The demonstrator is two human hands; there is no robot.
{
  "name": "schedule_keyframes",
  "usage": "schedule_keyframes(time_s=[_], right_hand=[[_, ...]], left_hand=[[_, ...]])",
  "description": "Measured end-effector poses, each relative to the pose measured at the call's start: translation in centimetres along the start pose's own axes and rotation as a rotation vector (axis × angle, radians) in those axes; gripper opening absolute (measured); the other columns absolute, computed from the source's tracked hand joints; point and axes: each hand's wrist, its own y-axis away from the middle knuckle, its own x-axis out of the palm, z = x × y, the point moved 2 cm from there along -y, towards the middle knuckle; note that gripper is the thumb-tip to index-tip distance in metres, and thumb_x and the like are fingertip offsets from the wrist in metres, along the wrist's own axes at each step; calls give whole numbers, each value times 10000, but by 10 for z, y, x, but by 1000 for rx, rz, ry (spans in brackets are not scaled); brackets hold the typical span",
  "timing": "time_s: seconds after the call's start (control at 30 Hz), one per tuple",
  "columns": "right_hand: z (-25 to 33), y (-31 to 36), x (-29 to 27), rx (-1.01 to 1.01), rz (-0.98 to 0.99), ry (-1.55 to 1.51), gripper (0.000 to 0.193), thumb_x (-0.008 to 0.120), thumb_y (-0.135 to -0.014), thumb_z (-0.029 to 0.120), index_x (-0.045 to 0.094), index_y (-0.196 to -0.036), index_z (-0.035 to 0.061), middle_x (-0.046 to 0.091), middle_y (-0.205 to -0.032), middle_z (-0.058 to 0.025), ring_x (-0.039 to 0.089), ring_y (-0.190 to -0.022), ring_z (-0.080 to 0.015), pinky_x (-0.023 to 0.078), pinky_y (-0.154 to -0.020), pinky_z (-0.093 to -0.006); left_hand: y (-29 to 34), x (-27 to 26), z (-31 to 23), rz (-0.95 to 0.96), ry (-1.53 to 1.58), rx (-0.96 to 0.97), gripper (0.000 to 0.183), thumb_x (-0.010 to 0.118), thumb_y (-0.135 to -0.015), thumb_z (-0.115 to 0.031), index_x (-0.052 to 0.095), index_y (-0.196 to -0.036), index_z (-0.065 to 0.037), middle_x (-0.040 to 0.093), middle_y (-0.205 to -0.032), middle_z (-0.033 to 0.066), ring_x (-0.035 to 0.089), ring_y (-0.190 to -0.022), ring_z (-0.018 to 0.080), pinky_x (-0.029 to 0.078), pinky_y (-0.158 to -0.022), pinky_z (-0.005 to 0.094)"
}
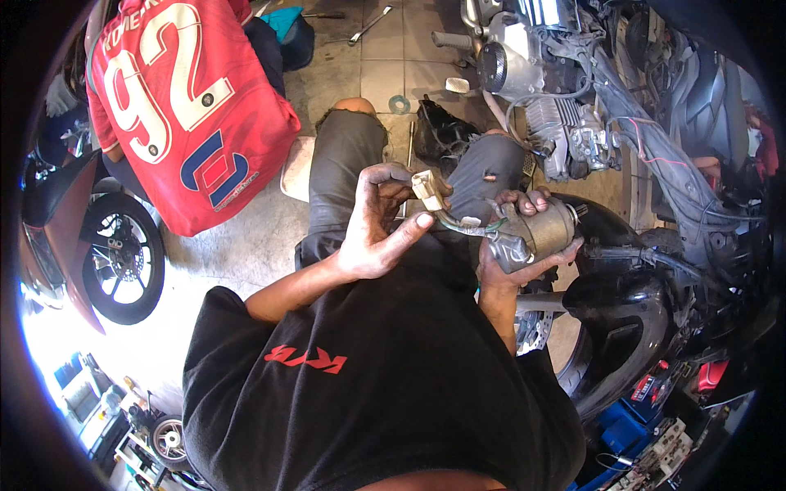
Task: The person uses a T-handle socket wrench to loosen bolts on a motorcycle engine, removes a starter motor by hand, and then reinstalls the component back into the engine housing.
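Observation:
My right hand (524, 266) is wrapped round a grey cylindrical metal motor (547, 233), its thumb along the near side and fingertips over the far side. From the motor's left end runs a short sleeved wire lead (465, 225), with green wire showing. At the end of that lead is a cream plastic connector (426, 190), raised above my lap. My left hand (383, 221) has its fingers curled behind and round the connector, the thumb stretched beside the wires. Part of the grip is hidden behind the connector.
A partly stripped motorcycle (565, 123) with exposed engine stands at the right. A person in a red shirt (196, 106) crouches at the far left, near another motorcycle's wheel (123, 258). A black part (442, 135), a washer-like ring (399, 105) and a wrench (370, 24) lie on the floor.

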Motion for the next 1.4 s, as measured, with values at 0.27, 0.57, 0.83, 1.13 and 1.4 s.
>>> schedule_keyframes(time_s=[0.27,0.57,0.83,1.13,1.4], right_hand=[[1,-6,-6,20,116,-24,828,681,-703,658,396,-1229,85,519,-981,-84,510,-915,-230,333,-990,-444],[2,-12,-13,13,227,135,796,686,-716,611,396,-1239,85,551,-981,-108,518,-909,-238,303,-995,-453],[-1,-17,-14,-11,244,199,808,662,-711,643,398,-1237,89,549,-956,-101,513,-894,-235,316,-966,-433],[-8,-14,-8,-2,30,188,792,617,-719,679,443,-1170,51,501,-893,-93,482,-848,-224,343,-937,-425],[-22,-15,-7,36,-268,194,629,412,-883,615,496,-1030,9,512,-957,-124,507,-845,-238,426,-876,-424]], left_hand=[[-4,-14,3,-3,-52,-66,410,547,-903,9,268,-1197,-50,530,-1148,235,564,-1079,276,443,-937,391],[-21,-17,-7,161,-174,361,438,517,-807,137,374,-1200,5,582,-1124,262,595,-1053,344,471,-914,418],[-28,-19,-20,224,-404,187,471,456,-628,156,603,-1056,23,627,-1138,144,584,-1074,304,444,-931,387],[-32,-21,-19,179,-377,80,332,481,-795,112,481,-1113,17,600,-1126,192,587,-1055,281,448,-933,382],[-31,-24,-4,-39,-10,-173,342,556,-914,-7,348,-1185,-20,565,-1143,190,577,-1064,230,460,-939,364]])
